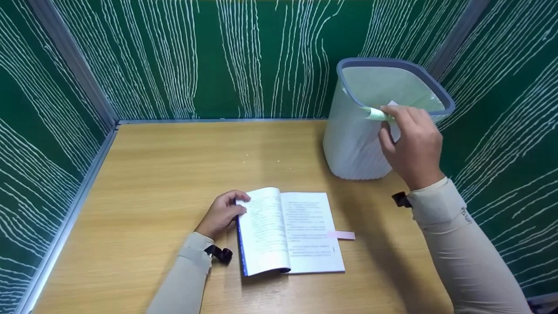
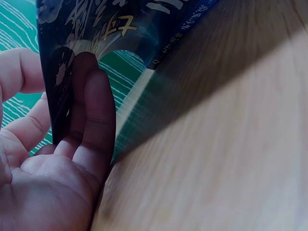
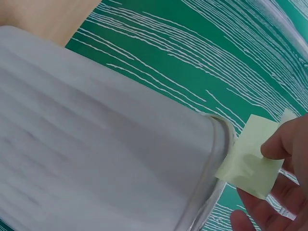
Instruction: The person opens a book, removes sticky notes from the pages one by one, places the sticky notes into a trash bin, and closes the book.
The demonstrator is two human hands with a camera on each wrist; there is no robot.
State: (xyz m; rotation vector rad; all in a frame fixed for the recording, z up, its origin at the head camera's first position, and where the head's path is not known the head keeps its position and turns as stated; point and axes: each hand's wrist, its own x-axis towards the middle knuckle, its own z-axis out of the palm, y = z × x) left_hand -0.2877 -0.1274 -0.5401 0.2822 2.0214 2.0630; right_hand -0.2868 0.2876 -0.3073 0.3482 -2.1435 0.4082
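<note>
An open book (image 1: 305,253) lies on the table, its left pages and cover raised a little. My left hand (image 1: 221,214) grips the outer edge of that raised side, thumb on the page and fingers behind. In the left wrist view the dark blue cover (image 2: 144,29) with white and gold lettering rests against the fingers. A pink paper strip (image 1: 345,235) sticks out from the book's right edge. My right hand (image 1: 414,141) pinches a pale green sticky note (image 3: 255,156) at the near rim of a white trash bin (image 1: 355,139) with a grey rim.
A thin liner (image 1: 379,83) covers the bin's inside. Green walls (image 1: 209,65) with white wavy lines enclose the wooden table (image 1: 165,174) at the back and sides. Small white specks lie behind the book. A black wrist camera (image 1: 220,254) sits near the book's left edge.
</note>
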